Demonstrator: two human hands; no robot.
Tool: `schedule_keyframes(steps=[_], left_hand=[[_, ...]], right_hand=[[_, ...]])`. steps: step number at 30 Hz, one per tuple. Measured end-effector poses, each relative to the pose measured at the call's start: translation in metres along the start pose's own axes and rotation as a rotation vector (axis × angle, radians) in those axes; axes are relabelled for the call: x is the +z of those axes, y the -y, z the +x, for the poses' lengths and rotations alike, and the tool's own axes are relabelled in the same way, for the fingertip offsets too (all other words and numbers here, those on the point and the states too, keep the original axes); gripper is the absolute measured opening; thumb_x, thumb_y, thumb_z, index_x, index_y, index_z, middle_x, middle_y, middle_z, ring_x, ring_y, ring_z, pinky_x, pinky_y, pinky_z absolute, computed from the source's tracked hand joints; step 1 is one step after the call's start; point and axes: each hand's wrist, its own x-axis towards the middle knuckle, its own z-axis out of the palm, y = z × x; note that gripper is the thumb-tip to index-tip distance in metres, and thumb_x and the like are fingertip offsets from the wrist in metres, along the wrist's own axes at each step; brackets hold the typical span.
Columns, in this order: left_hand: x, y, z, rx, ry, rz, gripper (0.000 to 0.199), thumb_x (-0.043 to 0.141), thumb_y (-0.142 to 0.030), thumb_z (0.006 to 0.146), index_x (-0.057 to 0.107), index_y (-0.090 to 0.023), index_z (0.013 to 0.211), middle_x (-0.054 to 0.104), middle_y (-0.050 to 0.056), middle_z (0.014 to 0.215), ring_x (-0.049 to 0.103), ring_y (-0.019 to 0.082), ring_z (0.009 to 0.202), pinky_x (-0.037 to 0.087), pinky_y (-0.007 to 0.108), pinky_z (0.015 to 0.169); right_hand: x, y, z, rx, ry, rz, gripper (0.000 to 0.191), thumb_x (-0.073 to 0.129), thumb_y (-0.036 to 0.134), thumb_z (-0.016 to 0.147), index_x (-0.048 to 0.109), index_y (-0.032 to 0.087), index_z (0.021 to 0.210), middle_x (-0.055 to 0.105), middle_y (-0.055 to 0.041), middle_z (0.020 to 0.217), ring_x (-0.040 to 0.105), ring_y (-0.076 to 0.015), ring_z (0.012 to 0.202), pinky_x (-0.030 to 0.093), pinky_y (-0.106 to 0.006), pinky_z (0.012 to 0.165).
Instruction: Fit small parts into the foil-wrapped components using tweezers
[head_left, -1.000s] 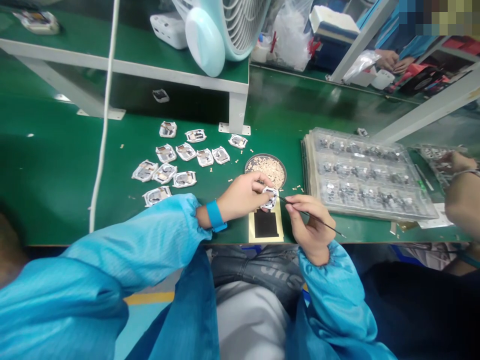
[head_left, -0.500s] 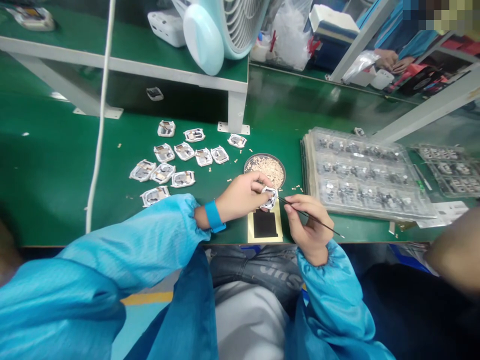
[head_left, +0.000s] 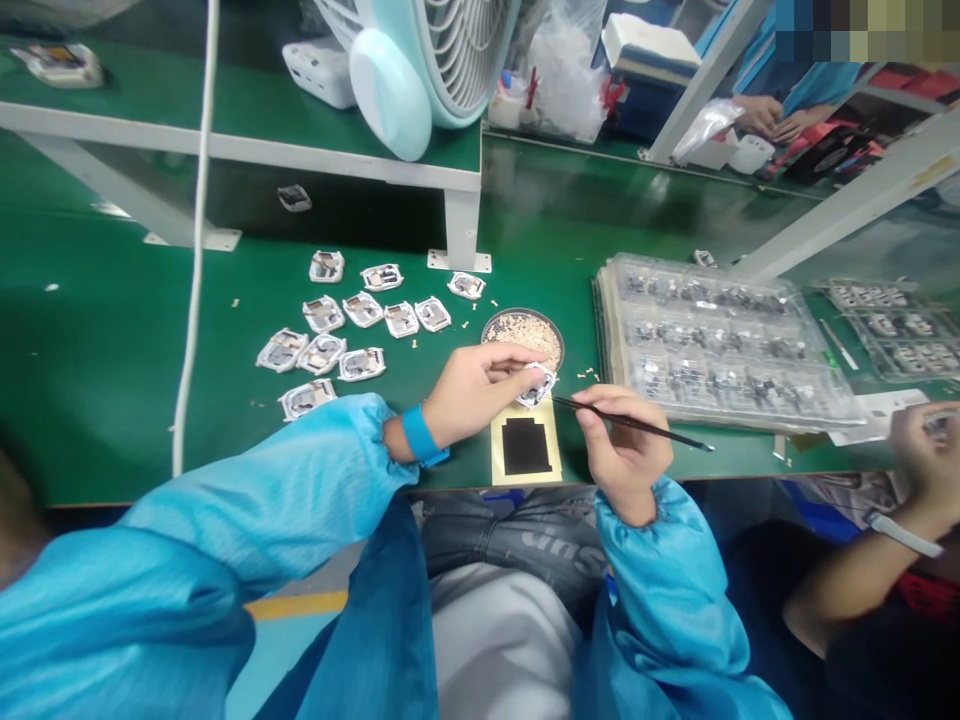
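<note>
My left hand (head_left: 484,390) grips a small white watch case (head_left: 535,386) with dark parts inside, its thumb over the near face. My right hand (head_left: 624,440) pinches black tweezers (head_left: 652,428), whose tips point left and end close to the case's lower right edge; whether they touch it I cannot tell. Under the case lies a yellowish sheet with a black square (head_left: 526,446). Just behind my left hand is a round dish (head_left: 525,330) of small beige pieces, partly covered by the fingers. Several similar watch cases (head_left: 361,364) lie spread on the green table to the left.
Stacked clear trays (head_left: 709,340) of small parts stand on the right, with more trays (head_left: 904,325) beyond. A shelf leg (head_left: 461,225) and a white cable (head_left: 196,260) rise from the table. A light blue fan (head_left: 420,80) sits on the shelf. A co-worker's hand (head_left: 926,455) is at far right.
The watch case has tilted in my left hand. My right hand has turned the tweezers flatter, their tips slightly lower. A co-worker's forearm and hand have come into view at right.
</note>
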Motion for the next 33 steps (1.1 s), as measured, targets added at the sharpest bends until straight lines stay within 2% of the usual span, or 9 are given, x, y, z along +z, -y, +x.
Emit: schedule_keyframes(steps=[7,13,17,23,28,31,33], left_hand=[[-0.0007,-0.0009,-0.0021,0.039,-0.028,0.122,0.030,0.081,-0.034,0.082,0.083,-0.014,0.104,0.082,0.010,0.097,0.076,0.019,0.076,0.062,0.026,0.069],[-0.0002,-0.0020,-0.0026,0.040,-0.020,0.124,0.030,0.081,-0.033,0.081,0.083,-0.014,0.105,0.082,0.010,0.095,0.077,0.020,0.075,0.063,0.027,0.070],[-0.0010,-0.0031,-0.0011,0.047,-0.018,0.121,0.030,0.082,-0.033,0.081,0.083,-0.015,0.105,0.082,0.010,0.097,0.077,0.020,0.079,0.063,0.028,0.072],[-0.0046,-0.0023,0.0025,0.053,-0.029,0.109,0.032,0.081,-0.034,0.082,0.081,-0.014,0.108,0.080,0.012,0.106,0.078,0.022,0.084,0.064,0.030,0.076],[-0.0033,-0.0031,0.0017,0.054,-0.031,0.127,0.032,0.081,-0.035,0.082,0.081,-0.013,0.106,0.080,0.012,0.109,0.077,0.021,0.083,0.063,0.029,0.075],[-0.0044,-0.0037,0.0022,0.059,-0.030,0.129,0.032,0.081,-0.036,0.082,0.081,-0.013,0.105,0.080,0.012,0.105,0.076,0.020,0.082,0.063,0.029,0.076],[-0.0069,-0.0031,0.0042,0.076,-0.047,0.137,0.033,0.080,-0.037,0.083,0.081,-0.015,0.107,0.080,0.011,0.105,0.076,0.019,0.084,0.062,0.029,0.078]], right_hand=[[-0.0012,-0.0001,-0.0012,0.014,0.082,0.011,0.027,0.073,0.007,0.086,0.067,0.025,0.104,0.074,-0.0054,0.098,0.074,-0.0232,0.092,0.062,-0.044,0.081],[-0.0029,-0.0017,-0.0014,0.190,0.096,0.112,0.019,0.071,0.011,0.089,0.068,0.025,0.102,0.074,-0.0059,0.100,0.073,-0.0227,0.095,0.063,-0.043,0.083],[-0.0047,-0.0012,0.0008,0.281,0.096,0.203,0.016,0.070,0.012,0.091,0.067,0.024,0.101,0.074,-0.0051,0.097,0.072,-0.0204,0.093,0.063,-0.037,0.079],[-0.0064,0.0025,0.0042,0.300,0.151,0.295,0.013,0.068,0.012,0.092,0.066,0.023,0.099,0.072,-0.0055,0.097,0.070,-0.0185,0.089,0.061,-0.032,0.071],[-0.0055,0.0019,0.0019,0.285,0.086,0.273,0.016,0.070,0.011,0.091,0.067,0.024,0.101,0.073,-0.0062,0.102,0.071,-0.0209,0.095,0.060,-0.034,0.073],[-0.0050,-0.0003,0.0010,0.318,0.128,0.249,0.015,0.072,0.014,0.091,0.069,0.024,0.102,0.073,-0.0065,0.098,0.071,-0.0223,0.095,0.059,-0.037,0.077],[-0.0049,-0.0019,-0.0005,0.320,0.138,0.268,0.008,0.069,0.019,0.094,0.069,0.023,0.100,0.073,-0.0066,0.092,0.071,-0.0221,0.089,0.058,-0.038,0.076]])
